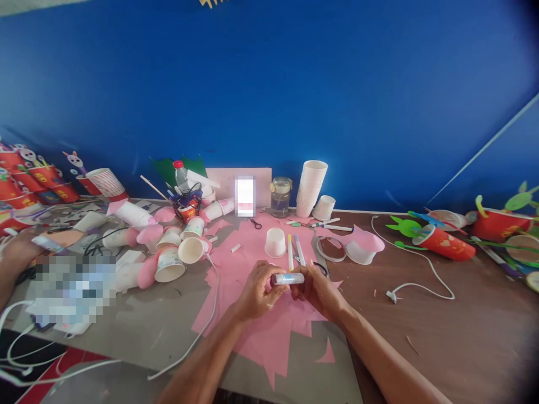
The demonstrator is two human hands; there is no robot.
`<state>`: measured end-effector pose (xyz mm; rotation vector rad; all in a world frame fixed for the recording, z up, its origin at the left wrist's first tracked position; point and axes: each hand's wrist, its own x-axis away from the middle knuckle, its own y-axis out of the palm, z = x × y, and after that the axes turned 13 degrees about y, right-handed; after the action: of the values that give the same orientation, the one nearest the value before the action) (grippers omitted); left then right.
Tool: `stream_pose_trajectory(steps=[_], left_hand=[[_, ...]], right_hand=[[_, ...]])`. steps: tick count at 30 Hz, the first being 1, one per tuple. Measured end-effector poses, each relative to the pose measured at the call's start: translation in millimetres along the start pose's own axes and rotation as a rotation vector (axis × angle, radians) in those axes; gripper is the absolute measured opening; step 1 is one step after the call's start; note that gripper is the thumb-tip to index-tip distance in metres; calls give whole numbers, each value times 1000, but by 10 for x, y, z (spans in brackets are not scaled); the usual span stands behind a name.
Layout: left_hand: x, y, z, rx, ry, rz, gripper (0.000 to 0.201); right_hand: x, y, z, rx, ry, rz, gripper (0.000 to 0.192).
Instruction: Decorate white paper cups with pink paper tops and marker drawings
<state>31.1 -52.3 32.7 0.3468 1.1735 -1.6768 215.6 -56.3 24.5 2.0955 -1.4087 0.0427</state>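
Observation:
Both of my hands hold a small white tube with a blue label, like a glue stick [287, 279], level above the pink paper [269, 331]. My left hand [257, 292] grips its left end and my right hand [318, 289] pinches its right end. Just beyond my fingers lie two marker pens [295, 252] and an upturned white paper cup [275, 242]. Small scissors [255, 223] lie further back on the pink paper.
A tall stack of white cups [310, 188], a glass jar [281, 196] and a water bottle [181, 175] stand by the blue wall. Decorated pink and white cups [170, 264] crowd the left, red cup crafts [446, 243] the right. A white cable [421, 264] crosses the brown table. Another person's hand [23, 247] is at far left.

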Motion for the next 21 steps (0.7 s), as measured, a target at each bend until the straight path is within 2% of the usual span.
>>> stream_pose_trajectory(steps=[2,6,10,15,18,21], left_hand=[[2,1,-5,-22,5,-1,14],[2,-9,0,-9,-54,9,17],[-3,-13,10,-3,-46,16,17],[-6,-7,18,-11,-53,2,13],[-5,-4,22,0,-65,-2,15],[1,1,16,14,-58,-9,14]], right_hand=[[26,-6,-39,-43,-3,-54,41],[23,-26,-30,-73,65,-106,39],[-7,-51,6,-67,174,-86,54],[28,-69,-75,-140,98,-139,41],[17,-85,-69,-115,141,-116,36],[-18,-101,-28,-79,257,-80,52]])
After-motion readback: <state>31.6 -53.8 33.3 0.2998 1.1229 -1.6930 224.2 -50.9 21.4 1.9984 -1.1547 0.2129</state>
